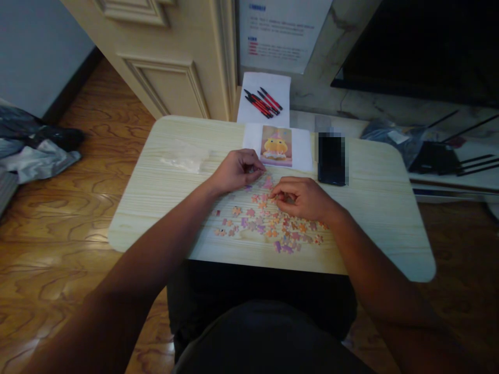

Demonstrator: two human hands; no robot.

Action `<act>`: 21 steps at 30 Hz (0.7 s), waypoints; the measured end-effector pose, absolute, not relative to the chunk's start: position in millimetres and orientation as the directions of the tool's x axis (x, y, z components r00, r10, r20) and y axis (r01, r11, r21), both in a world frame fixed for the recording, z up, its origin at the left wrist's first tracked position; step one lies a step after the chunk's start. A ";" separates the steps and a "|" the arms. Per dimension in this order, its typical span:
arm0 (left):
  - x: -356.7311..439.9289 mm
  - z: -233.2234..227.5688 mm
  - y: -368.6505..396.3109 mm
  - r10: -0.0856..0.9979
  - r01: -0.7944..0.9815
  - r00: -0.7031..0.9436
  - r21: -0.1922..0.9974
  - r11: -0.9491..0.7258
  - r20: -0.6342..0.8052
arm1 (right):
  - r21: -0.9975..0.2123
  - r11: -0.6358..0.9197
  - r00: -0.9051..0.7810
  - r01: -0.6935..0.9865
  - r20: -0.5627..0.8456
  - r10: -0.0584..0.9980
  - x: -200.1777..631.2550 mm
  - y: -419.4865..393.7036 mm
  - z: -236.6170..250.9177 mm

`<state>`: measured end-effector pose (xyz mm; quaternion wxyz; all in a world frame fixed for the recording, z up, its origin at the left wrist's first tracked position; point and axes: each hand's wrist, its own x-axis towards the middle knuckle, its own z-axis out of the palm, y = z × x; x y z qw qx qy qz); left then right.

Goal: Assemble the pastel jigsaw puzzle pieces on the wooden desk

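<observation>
— Where are the hands right now?

— Both are low over the pale wooden surface [163,171]. The left hand [236,170] is curled, its fingertips pinched down at what looks like a small puzzle piece; the piece itself is too small and hidden to make out, so I cannot tell whether it is truly gripped or only pressed. The right hand [302,198] is curled the same way, fingertips closed together at a piece near the top of the loose puzzle pieces [268,226].

— And the pieces, which way do they lie from the hands?

— The scatter spreads just beneath and toward the person from the right hand, and to the right and nearer the body from the left hand. The right hand is the closer of the two; it lies partly over the pile. The spread runs roughly side to side (no single long axis on any one piece can be read).

— What else sits about?

— Just beyond the left hand's fingertips lies the reference picture [276,146] of a yellow figure. A dark phone [331,158] lies beyond the right hand. Farther off, red and black pens [263,102] rest on a white sheet, and a clear plastic bag [185,160] sits to the left of the left hand.
</observation>
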<state>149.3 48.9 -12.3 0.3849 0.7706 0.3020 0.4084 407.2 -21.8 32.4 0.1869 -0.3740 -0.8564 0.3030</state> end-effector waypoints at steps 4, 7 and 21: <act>149.4 -12.1 49.5 0.773 0.145 0.489 0.836 -0.530 0.405 | -0.682 0.573 -0.707 0.455 0.115 0.698 405.4 -21.6 29.2; 149.5 -11.8 49.7 0.771 0.143 0.491 0.836 -0.530 0.405 | -0.674 0.601 -0.732 0.430 0.130 0.669 405.1 -21.5 28.0; 149.2 -13.1 49.6 0.776 0.150 0.483 0.835 -0.529 0.405 | -0.735 0.556 -0.834 0.389 -0.024 0.552 414.0 -21.3 37.6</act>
